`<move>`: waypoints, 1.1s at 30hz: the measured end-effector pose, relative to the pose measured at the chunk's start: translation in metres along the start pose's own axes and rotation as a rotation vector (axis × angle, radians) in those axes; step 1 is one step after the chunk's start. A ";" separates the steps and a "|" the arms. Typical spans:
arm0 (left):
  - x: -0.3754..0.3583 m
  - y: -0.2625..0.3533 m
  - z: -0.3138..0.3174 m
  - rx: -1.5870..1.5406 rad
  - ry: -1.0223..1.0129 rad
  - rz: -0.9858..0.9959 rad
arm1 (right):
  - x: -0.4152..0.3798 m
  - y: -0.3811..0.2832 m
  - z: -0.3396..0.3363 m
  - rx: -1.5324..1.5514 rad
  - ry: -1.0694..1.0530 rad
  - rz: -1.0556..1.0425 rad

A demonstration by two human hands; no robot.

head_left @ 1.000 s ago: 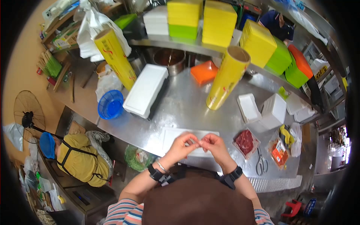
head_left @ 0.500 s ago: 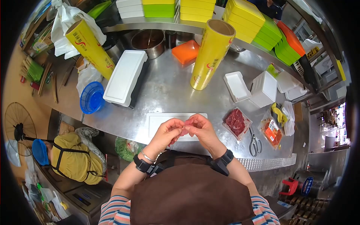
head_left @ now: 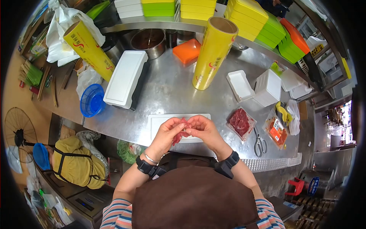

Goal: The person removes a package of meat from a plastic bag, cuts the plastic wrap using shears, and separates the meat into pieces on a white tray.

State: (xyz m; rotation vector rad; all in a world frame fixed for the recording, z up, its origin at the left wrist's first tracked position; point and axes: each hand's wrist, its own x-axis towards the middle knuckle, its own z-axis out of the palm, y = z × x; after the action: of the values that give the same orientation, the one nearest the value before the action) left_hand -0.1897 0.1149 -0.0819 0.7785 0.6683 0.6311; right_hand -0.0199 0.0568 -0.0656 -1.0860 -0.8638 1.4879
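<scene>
My left hand [head_left: 167, 133] and my right hand [head_left: 203, 129] are close together, both pinching a piece of raw red meat [head_left: 177, 138]. Part of the meat hangs below the fingers of my left hand; the rest is covered by my fingertips. Beneath the hands a white tray or lid [head_left: 156, 121] lies flat on the steel counter. To the right is a clear pack of raw red meat [head_left: 241, 123], apart from my hands. Grey-handled scissors [head_left: 260, 145] lie beside that pack.
Two yellow film rolls [head_left: 214, 53] [head_left: 88, 49] stand on the steel counter [head_left: 167, 91]. Around them are a long white-lidded box [head_left: 125, 78], a blue basket [head_left: 92, 100], an orange box [head_left: 187, 51] and white trays [head_left: 240, 86]. A person in yellow [head_left: 78, 160] is low at the left.
More of the red meat now shows between my fingers and hangs below my left hand. Both hands stay over the white tray, and the view has shifted slightly.
</scene>
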 end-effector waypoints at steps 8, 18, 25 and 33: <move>0.000 -0.005 -0.007 0.013 0.011 0.024 | -0.001 0.010 -0.003 0.026 -0.005 0.111; -0.005 0.002 -0.002 0.263 -0.121 -0.095 | -0.001 0.023 -0.002 0.171 0.142 0.026; -0.002 0.000 -0.001 0.250 -0.152 -0.094 | -0.001 0.021 -0.002 0.128 0.156 0.073; -0.003 -0.003 0.003 0.104 -0.069 -0.140 | -0.002 0.020 0.000 0.109 0.238 0.015</move>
State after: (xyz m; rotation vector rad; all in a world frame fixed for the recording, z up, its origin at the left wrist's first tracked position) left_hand -0.1885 0.1101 -0.0814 0.8386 0.6901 0.4428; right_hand -0.0258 0.0512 -0.0835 -1.1624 -0.6037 1.3682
